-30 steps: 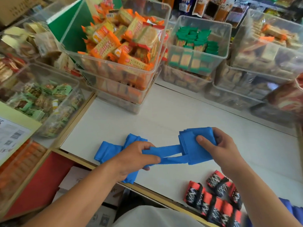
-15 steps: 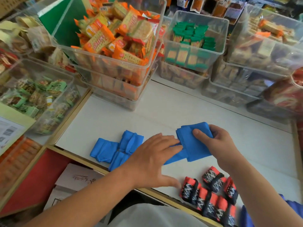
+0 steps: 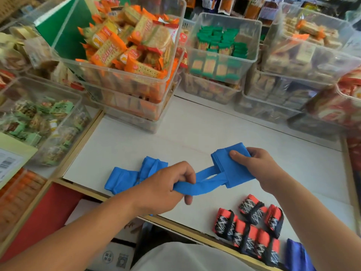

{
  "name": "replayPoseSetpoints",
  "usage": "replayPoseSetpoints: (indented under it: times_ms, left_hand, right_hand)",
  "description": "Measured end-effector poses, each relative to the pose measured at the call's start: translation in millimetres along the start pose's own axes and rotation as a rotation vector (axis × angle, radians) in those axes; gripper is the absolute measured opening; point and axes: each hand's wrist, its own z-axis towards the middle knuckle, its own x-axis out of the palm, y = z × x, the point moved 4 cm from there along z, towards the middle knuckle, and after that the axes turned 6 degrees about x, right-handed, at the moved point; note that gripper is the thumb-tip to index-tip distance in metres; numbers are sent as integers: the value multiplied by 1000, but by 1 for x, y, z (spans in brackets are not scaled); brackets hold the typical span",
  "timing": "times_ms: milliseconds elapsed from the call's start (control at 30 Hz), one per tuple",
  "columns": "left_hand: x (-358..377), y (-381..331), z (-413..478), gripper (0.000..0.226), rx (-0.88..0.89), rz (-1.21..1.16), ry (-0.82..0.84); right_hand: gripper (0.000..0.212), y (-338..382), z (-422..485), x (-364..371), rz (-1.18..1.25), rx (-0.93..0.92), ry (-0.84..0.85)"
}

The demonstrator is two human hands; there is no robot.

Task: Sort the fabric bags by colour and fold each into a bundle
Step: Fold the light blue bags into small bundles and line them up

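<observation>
Pinching the folded bag (image 3: 224, 169) over the counter (image 3: 195, 133) in your right hand (image 3: 256, 169), with its handles (image 3: 203, 182) gripped in your curled left hand (image 3: 166, 186), pull them taut and wrap them snugly across the fold so the bundle cannot spring open.

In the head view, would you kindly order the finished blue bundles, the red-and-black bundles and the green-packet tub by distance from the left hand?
1. Finished blue bundles, just beyond the left hand, to its left.
2. Red-and-black bundles, right, near edge.
3. Green-packet tub, far back.
</observation>
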Motion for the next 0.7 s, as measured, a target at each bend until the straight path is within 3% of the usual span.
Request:
replayPoseSetpoints:
  times_ms: [67,233,333,467,600,700]
  left_hand:
    - [-6,-5,-6,27,17,-40,-74]
    - [-13,2,-2,38,152,8,-360]
    - [-13,7,2,30,213,-56,-363]
    - [-12,3,-2,32,98,-482,-294]
    - [-12,21,10,19,-182,-700,-539]
    - [-4,40,16,10,-382,-702,-641]
  right_hand:
    - [30,-3,2,-7,-9,4,-29]
    - [32,-13,3,-13,13,27,-4]
    - [34,-19,1,-12,53,54,23]
    - [36,-27,-7,-10,169,140,145]
    - [38,-34,-14,0,228,81,161]
    - [43,-39,-15,5,222,34,156]
